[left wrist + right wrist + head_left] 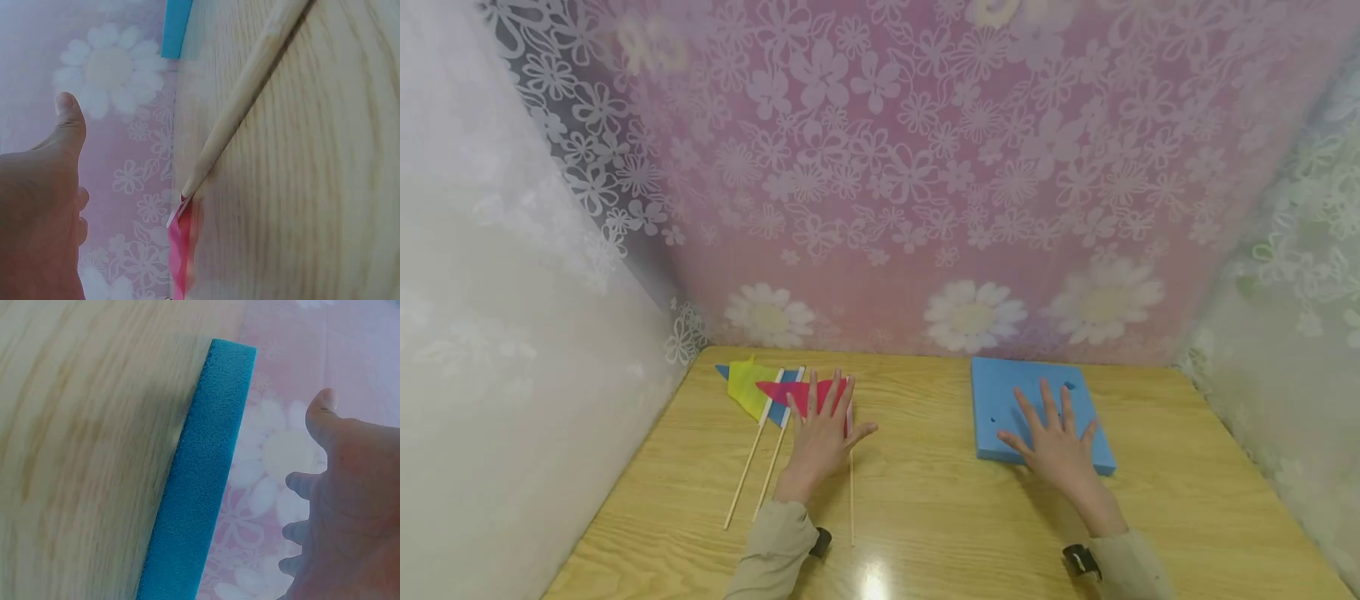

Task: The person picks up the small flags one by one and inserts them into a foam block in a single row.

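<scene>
My left hand (823, 437) hovers with spread fingers over a red pennant flag (790, 392) on a thin wooden stick, partly covering it. In the left wrist view a gap shows between that hand and the flag's stick (237, 100). Left of it lie a yellow flag (747, 387) and a blue flag (780, 408), overlapping, their sticks pointing toward me. My right hand (1058, 446), fingers also spread, is above a blue foam block (1000, 383) with small holes in its top. The right wrist view shows this hand apart from the block's side (194, 475). Neither hand holds anything.
Everything lies on a wood-grain table (917, 467). A pink flowered sheet (880, 250) rises behind its far edge, and pale patterned sheets (512, 333) stand along the left and right sides. The block lies near the far edge.
</scene>
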Demonstrator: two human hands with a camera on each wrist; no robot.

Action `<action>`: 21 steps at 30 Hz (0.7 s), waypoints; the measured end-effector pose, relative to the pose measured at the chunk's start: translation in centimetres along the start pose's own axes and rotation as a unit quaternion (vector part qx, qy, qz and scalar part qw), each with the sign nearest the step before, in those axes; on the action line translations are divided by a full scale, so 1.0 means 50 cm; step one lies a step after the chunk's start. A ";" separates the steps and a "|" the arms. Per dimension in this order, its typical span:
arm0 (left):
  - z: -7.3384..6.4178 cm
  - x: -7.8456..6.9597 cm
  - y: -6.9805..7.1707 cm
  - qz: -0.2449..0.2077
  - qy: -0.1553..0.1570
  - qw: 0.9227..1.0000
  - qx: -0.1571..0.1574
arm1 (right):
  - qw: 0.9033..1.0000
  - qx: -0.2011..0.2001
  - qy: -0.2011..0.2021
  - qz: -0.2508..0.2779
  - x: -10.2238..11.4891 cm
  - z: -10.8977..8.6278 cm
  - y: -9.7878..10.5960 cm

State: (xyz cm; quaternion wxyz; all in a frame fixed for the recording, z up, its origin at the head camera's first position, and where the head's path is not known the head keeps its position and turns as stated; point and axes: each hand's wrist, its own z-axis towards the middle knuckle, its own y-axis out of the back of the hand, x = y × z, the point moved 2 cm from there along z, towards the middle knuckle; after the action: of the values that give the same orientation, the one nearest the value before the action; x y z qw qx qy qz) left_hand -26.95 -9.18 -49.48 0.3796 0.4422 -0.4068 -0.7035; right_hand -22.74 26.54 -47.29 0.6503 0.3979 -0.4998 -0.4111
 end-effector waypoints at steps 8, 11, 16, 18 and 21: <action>0.008 0.004 0.000 -0.046 0.015 0.998 0.026 | 1.000 -0.013 0.015 0.006 -0.033 0.004 0.007; 0.017 -0.004 0.009 -0.078 0.009 0.996 0.029 | 0.997 -0.051 0.056 0.004 -0.062 -0.002 0.028; 0.052 -0.037 0.019 -0.126 -0.020 0.991 0.027 | 0.991 -0.091 0.102 0.002 -0.127 -0.015 0.067; 0.070 -0.059 0.018 -0.123 -0.033 0.991 0.029 | 0.991 -0.085 0.105 -0.006 -0.153 -0.017 0.076; 0.096 -0.099 0.012 -0.103 -0.049 0.993 0.044 | 0.993 -0.063 0.100 -0.015 -0.185 -0.019 0.084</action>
State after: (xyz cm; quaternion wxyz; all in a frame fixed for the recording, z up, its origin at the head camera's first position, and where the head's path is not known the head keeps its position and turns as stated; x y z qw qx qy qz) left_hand -29.73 -3.84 -46.07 0.2653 0.4627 -0.4078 -0.7411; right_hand -22.74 36.73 -46.58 0.7147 0.4023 -0.3994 -0.4096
